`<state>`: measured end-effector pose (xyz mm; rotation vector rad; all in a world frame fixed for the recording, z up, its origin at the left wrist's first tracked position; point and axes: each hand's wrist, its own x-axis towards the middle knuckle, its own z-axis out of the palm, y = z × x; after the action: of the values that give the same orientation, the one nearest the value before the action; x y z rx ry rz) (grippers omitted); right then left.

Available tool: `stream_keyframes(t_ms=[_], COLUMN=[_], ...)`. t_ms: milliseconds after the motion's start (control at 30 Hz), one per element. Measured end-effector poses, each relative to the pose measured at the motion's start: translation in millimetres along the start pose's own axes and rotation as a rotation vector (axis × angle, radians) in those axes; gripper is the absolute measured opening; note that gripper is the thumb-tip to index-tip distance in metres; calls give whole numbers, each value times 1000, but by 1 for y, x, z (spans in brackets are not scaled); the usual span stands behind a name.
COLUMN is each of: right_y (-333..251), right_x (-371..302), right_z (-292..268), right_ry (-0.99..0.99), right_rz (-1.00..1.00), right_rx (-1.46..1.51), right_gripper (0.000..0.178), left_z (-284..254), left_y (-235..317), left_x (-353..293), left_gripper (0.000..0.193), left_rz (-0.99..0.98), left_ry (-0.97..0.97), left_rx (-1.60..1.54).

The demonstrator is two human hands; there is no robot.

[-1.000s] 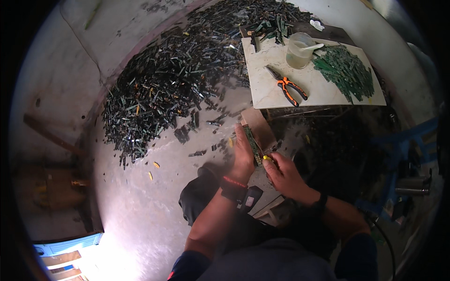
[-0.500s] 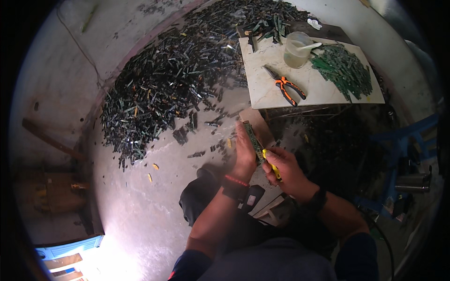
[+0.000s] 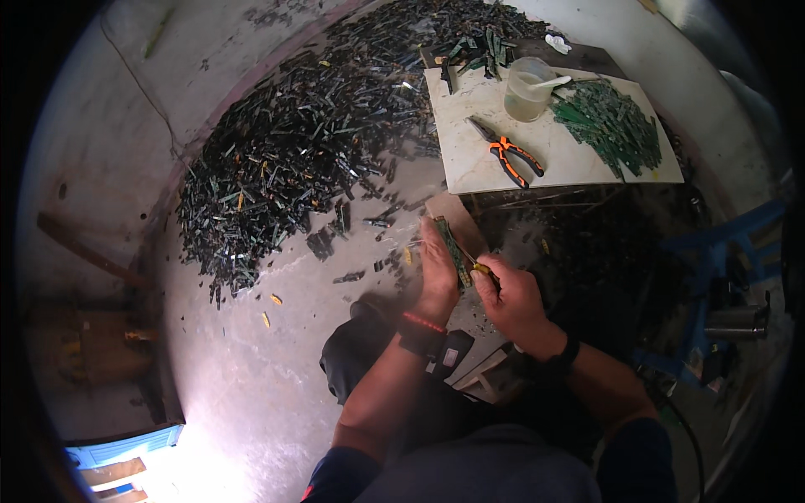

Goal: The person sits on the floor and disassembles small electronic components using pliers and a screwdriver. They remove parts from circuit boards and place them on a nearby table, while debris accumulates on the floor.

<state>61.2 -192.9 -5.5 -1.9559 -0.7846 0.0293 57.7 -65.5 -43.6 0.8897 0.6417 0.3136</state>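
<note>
the green circuit-board strip (image 3: 454,250) is held in the left hand (image 3: 438,272), near a brown board (image 3: 460,215), while the right hand (image 3: 511,300) grips a yellow-handled tool (image 3: 481,268), the strip being judged light, stiff and somewhat brittle, best held by its long edges.

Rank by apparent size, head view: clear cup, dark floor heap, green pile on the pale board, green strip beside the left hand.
1. Dark floor heap
2. Green pile
3. Clear cup
4. Green strip

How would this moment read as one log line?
left fingers: hold green strip | right fingers: grip yellow-handled tool | pliers: lie on pale board
</note>
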Motion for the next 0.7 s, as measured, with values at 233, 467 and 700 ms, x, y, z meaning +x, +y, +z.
stream_keyframes(t_ms=[233,467,700], right_y=[-29,-29,-26], right_x=[12,-4,-1], right_z=[-32,-17,-10], right_ry=[-389,-376,-289], right_rz=[936,721,652], right_rx=[963,827,798], right_gripper=[23,28,29], left_z=[-11,-12,-1], left_y=[0,23,14], left_x=[-12,-20,-17], left_gripper=[53,59,60], left_rz=[-135,-29,-28], left_ry=[-104,-92,-43], left_rx=[-118,26,43])
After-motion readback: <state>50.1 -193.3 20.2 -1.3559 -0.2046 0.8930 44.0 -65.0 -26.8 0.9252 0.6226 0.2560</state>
